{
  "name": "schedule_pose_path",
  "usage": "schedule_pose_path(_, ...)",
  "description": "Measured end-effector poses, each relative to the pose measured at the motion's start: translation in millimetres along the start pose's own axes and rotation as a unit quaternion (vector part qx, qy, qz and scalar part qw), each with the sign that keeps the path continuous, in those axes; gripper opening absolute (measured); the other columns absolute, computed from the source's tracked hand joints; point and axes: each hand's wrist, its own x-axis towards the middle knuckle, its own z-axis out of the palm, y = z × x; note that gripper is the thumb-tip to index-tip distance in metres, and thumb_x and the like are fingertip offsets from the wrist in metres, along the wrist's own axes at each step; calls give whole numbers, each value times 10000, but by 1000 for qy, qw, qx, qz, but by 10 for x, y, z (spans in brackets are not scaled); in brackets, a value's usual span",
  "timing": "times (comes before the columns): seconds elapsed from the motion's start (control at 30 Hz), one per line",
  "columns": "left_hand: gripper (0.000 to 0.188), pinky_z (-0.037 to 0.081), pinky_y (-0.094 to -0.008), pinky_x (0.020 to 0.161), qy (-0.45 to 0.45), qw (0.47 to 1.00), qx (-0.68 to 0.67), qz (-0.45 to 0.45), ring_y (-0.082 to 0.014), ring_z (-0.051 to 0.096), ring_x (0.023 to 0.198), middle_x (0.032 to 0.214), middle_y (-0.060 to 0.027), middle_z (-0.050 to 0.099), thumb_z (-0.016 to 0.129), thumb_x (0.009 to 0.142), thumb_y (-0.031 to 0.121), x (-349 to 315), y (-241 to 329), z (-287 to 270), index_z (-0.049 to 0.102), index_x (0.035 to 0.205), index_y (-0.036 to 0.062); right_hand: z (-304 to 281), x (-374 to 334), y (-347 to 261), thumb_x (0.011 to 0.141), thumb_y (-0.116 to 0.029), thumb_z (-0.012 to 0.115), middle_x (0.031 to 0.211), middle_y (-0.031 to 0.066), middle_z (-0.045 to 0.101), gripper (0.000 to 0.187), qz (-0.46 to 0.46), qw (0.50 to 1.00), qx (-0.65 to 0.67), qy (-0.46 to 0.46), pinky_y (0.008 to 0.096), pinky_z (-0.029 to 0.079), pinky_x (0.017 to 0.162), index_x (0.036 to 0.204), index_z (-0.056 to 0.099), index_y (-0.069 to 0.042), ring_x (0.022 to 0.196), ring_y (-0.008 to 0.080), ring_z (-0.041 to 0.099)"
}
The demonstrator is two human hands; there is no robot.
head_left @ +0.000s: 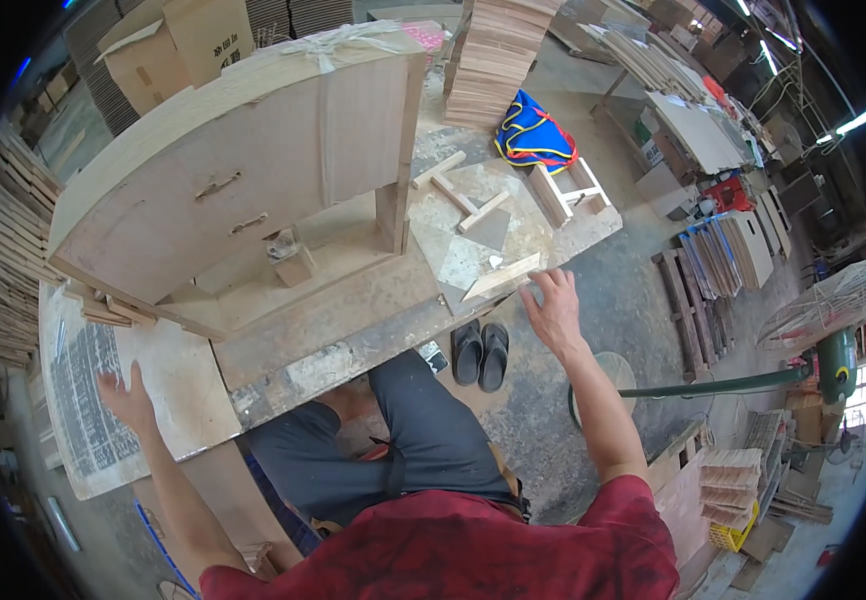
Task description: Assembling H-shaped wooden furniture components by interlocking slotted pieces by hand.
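A thin wooden strip (505,276) lies at the near right edge of the bench (353,330), just beside the fingertips of the right hand (553,310), which reaches out over that edge with fingers spread and holds nothing; whether the fingertips touch the strip cannot be told. The strip rests on a pale square board (463,255) dusted with sawdust. Beyond it sit a T-shaped wooden piece (453,190) and a small white-painted frame (571,192), with a blue bag with yellow straps (533,135) behind them. At the far left, the left hand (128,395) lies flat and open, palm down, on a pale panel (168,385) that overhangs the near end of the bench, next to a grey gridded sheet (78,400). Between the hands stands a large wooden cabinet (243,160) tipped on its side, with two drawer handles showing and a small wooden block (293,262) under it. On the floor below the bench a pair of black sandals (481,352) stands side by side. Stacks of wooden slats (498,60) rise behind the cabinet.
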Motion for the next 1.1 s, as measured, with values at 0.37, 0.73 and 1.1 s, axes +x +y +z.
schedule_pose_path(0.37, 537, 533, -376, 970, 26, 999, -17, 33, -273, 634, 1168, 1332, -191, 608, 672, 946, 7, -1997, 941, -1579, 478, 1445, -40, 592, 224, 443, 911, -266, 712, 1288, 224, 572, 380, 2, 994, 66, 84, 484, 423, 1047, 1166, 669, 13, 1217, 411, 485)
schedule_pose_path(0.73, 327, 561, -313, 766, -128, 983, -54, 120, -218, 695, 890, 1141, -154, 668, 657, 896, -76, -2091, 1869, -967, 648, 1220, -31, 476, 1589, 535, 851, -51, 632, 1009, 108, 692, 189, -217, 976, 12, -31, 439, 551, 824, 1007, 735, -80, 1038, 341, 644)
schedule_pose_path(1.1, 294, 557, -299, 726, -163, 975, -71, 132, -191, 688, 815, 1097, -141, 657, 657, 868, -96, -2227, 2065, -924, 654, 1155, -27, 876, 1802, 484, 813, -23, 624, 1151, 143, 659, 270, -166, 986, 2, -30, 452, 549, 915, 1059, 723, -77, 1110, 353, 622)
